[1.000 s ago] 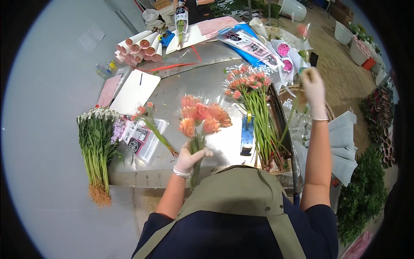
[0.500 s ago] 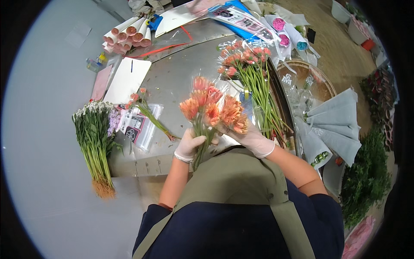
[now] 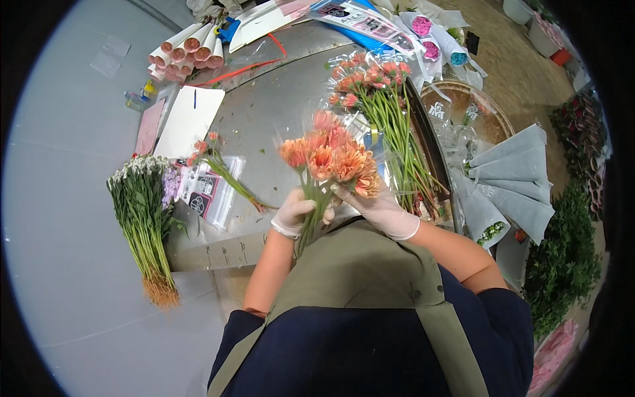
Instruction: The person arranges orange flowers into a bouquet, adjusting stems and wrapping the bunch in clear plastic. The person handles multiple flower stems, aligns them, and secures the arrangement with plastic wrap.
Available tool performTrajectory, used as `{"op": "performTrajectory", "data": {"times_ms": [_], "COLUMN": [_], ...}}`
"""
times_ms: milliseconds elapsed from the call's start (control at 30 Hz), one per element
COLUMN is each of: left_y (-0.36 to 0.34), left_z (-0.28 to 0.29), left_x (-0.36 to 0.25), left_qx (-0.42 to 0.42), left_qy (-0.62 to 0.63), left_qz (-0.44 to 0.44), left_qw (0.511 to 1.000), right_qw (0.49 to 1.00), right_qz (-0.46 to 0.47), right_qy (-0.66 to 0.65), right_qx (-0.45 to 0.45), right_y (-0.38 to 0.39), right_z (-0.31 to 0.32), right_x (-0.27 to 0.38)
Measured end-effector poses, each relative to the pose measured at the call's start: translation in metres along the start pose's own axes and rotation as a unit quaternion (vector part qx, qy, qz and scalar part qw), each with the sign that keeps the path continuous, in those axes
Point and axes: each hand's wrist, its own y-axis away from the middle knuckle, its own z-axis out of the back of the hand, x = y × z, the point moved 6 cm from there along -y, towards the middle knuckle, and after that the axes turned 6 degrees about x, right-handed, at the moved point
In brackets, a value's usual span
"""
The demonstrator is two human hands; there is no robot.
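Note:
Just in front of my body is a bunch of orange-coral gerbera daisies (image 3: 333,157), blooms up and green stems slanting down. My left hand (image 3: 296,212), in a thin white glove, is closed around the stems below the blooms. Also gloved, my right hand (image 3: 382,213) has its thumb and fingers pressed on the stems just under the blooms on the right; some fingers are hidden by the flowers. A larger pile of wrapped coral gerberas (image 3: 390,116) lies on the metal table (image 3: 264,112) beyond my right hand. A few loose coral flowers (image 3: 228,173) lie to the left.
White and lilac flowers with long rooted stems (image 3: 142,225) overhang the table's left edge. Printed clear sleeves (image 3: 215,198) and white card (image 3: 192,119) lie nearby. Rolled paper bundles (image 3: 188,53) sit at the back left. Grey-wrapped bouquets (image 3: 509,182) stand at the right, beside a round brown-topped stand (image 3: 486,109).
The blooms on the right, apart from the others before, now sit closer against the bunch in my left hand. My right hand has shifted slightly inward with them. The view has moved a little.

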Motion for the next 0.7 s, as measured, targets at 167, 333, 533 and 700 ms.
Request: {"op": "performTrajectory", "data": {"times_ms": [167, 333, 533, 700], "left_y": [-0.003, -0.011, -0.041, -0.026], "left_z": [0.004, -0.005, -0.037, -0.01], "left_x": [0.006, 0.014, 0.003, 0.013], "left_qx": [0.079, 0.118, -0.048, 0.103], "left_qy": [0.049, 0.122, 0.182, 0.149], "left_qz": [-0.005, 0.016, -0.023, 0.023], "left_qw": [0.996, 0.985, 0.982, 0.983], "right_qw": [1.0, 0.995, 0.991, 0.997], "right_qz": [0.016, -0.017, 0.022, 0.03], "right_qy": [0.0, -0.096, -0.118, -0.052], "right_qx": [-0.025, -0.032, -0.052, -0.056], "right_y": [0.002, 0.003, 0.0, 0.0], "right_z": [0.0, -0.006, -0.006, -0.003], "right_x": [-0.01, -0.013, -0.02, -0.014]}}
